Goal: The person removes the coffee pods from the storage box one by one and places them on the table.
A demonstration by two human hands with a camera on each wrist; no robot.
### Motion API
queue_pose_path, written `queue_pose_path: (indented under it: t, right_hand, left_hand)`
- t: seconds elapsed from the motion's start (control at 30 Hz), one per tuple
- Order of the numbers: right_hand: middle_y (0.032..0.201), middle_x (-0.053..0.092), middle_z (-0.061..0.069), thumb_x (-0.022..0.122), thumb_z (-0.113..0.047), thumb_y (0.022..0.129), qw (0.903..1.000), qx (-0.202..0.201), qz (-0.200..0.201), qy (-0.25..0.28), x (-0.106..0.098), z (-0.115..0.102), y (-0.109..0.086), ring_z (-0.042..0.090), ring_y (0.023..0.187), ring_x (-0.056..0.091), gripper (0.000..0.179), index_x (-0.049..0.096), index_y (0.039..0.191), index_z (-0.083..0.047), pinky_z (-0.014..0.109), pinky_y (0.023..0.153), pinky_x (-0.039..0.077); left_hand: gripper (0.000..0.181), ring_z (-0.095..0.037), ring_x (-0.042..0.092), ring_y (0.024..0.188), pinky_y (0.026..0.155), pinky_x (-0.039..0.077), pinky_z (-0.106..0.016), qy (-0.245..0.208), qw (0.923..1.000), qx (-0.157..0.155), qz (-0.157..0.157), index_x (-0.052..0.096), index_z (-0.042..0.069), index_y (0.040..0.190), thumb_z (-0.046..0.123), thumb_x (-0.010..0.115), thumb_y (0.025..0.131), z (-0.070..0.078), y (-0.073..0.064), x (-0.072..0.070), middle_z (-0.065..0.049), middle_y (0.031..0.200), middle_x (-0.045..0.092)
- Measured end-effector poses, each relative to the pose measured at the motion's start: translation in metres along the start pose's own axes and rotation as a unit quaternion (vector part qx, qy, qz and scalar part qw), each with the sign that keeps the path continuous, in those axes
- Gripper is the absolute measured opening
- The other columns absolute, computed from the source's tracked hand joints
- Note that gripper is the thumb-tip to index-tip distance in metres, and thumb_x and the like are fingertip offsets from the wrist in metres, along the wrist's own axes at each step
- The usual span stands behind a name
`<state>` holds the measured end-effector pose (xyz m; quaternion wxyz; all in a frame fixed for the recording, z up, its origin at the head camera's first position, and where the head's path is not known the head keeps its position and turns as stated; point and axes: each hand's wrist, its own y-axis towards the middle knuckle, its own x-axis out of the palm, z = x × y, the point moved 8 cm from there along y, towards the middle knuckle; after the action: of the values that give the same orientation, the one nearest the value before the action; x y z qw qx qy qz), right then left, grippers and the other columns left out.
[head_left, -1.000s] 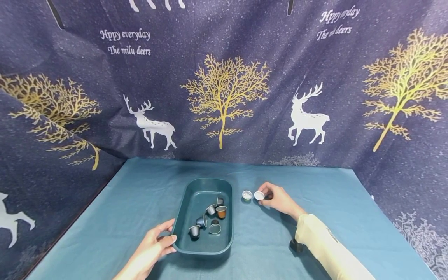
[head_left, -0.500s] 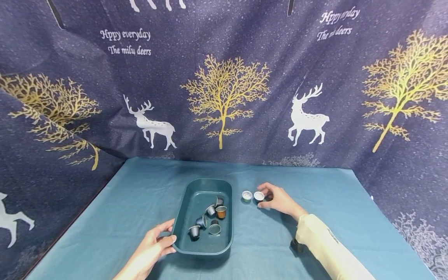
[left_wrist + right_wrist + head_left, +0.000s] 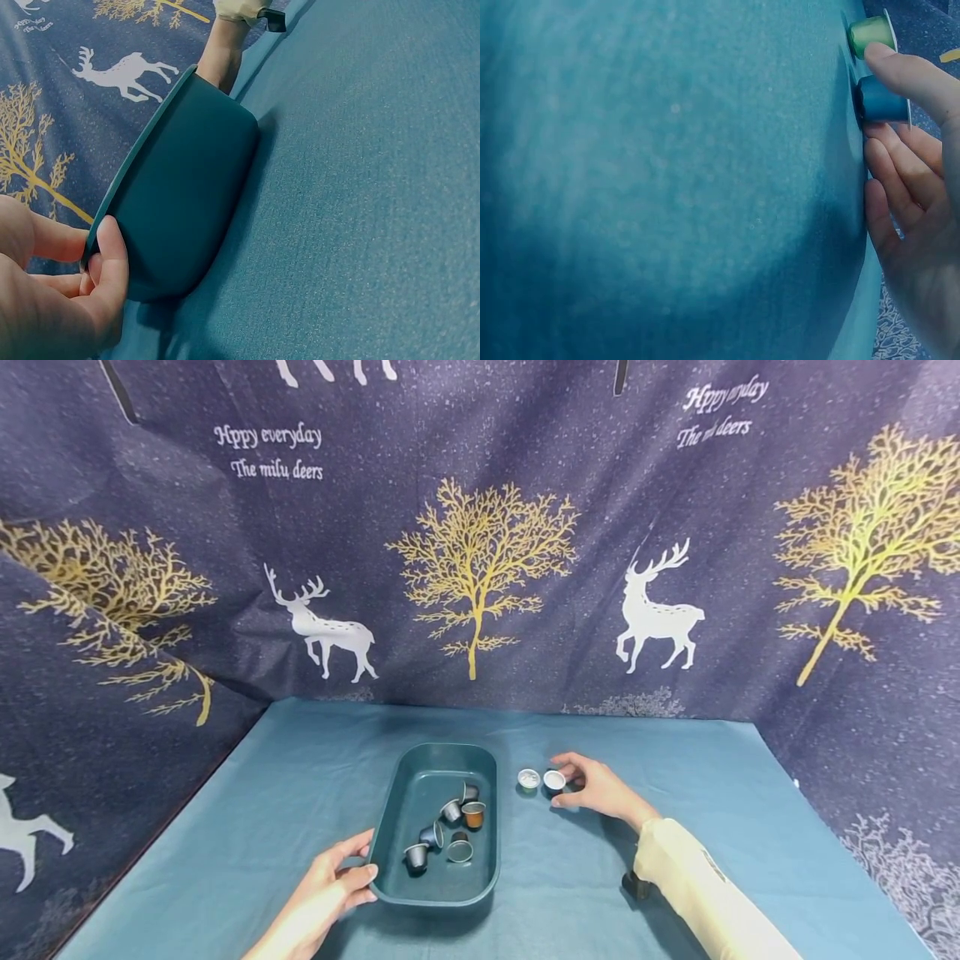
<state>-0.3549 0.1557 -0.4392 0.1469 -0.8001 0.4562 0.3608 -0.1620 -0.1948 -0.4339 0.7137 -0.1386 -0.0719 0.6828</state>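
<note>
My left hand [image 3: 333, 881] pinches the rim of a dark green tray [image 3: 435, 906] at its near left corner; the left wrist view shows the thumb and fingers on that rim [image 3: 142, 142]. Several coffee capsules lie in the tray, among them an orange capsule [image 3: 474, 815]. Right of it, a blue coffee capsule [image 3: 883, 99] stands on the cloth, its pale lid [image 3: 554, 781] upward. My right hand [image 3: 596, 789] is around this capsule, thumb and fingers spread; the thumb is apart from it, and whether a finger touches it I cannot tell. Beside it stands a green capsule [image 3: 871, 36].
A teal cloth [image 3: 300, 777] covers the table. Behind it hangs a dark blue curtain [image 3: 525, 610] printed with deer and trees. A small black object [image 3: 636, 885] shows under the right sleeve [image 3: 697, 877].
A second ago my right thumb and fingers were closer around the blue capsule; they have since spread and the capsule stands upright. The left hand and tray stay put.
</note>
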Motion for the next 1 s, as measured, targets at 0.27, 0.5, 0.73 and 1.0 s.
queue_pose_path:
  t: [0.27, 0.5, 0.73, 1.0]
  right_hand:
    - [0.111, 0.07, 0.005, 0.083, -0.032, 0.078, 1.0, -0.002, -0.007, -0.005, -0.002, 0.0, 0.0, 0.02, 0.105, 0.065, 0.073, 0.052, 0.14, -0.008, 0.04, 0.096, 0.053]
    - [0.114, 0.067, 0.011, 0.082, -0.028, 0.081, 0.9993, -0.016, -0.03, 0.013, -0.001, -0.008, -0.001, 0.026, 0.109, 0.064, 0.074, 0.048, 0.142, -0.003, 0.046, 0.099, 0.05]
    - [0.118, 0.066, 0.017, 0.081, -0.025, 0.082, 0.9981, -0.02, -0.039, 0.043, -0.005, -0.015, 0.002, 0.032, 0.112, 0.062, 0.075, 0.046, 0.143, 0.001, 0.046, 0.098, 0.052]
    - [0.126, 0.061, 0.017, 0.079, -0.03, 0.085, 0.9993, -0.006, -0.021, 0.029, -0.012, -0.021, 0.007, 0.031, 0.116, 0.059, 0.07, 0.048, 0.143, -0.005, 0.049, 0.101, 0.05]
  left_hand:
    - [0.06, -0.022, 0.056, 0.094, 0.078, 0.055, -0.032, 0.0, 1.0, -0.003, -0.002, 0.03, -0.009, 0.15, 0.01, 0.054, 0.098, 0.001, 0.0, 0.0, -0.019, 0.126, 0.035]
    - [0.059, -0.022, 0.058, 0.095, 0.08, 0.055, -0.034, 0.002, 1.0, -0.009, -0.004, 0.029, -0.008, 0.151, 0.01, 0.052, 0.099, -0.002, 0.001, -0.002, -0.018, 0.126, 0.034]
    - [0.06, -0.022, 0.057, 0.096, 0.081, 0.054, -0.035, 0.004, 0.9999, -0.01, -0.001, 0.029, -0.008, 0.151, 0.011, 0.053, 0.099, -0.003, 0.002, -0.002, -0.018, 0.126, 0.033]
    - [0.057, -0.023, 0.056, 0.096, 0.08, 0.054, -0.035, 0.005, 0.9999, -0.01, 0.01, 0.031, -0.007, 0.15, 0.009, 0.052, 0.099, -0.001, 0.001, -0.001, -0.018, 0.126, 0.033]
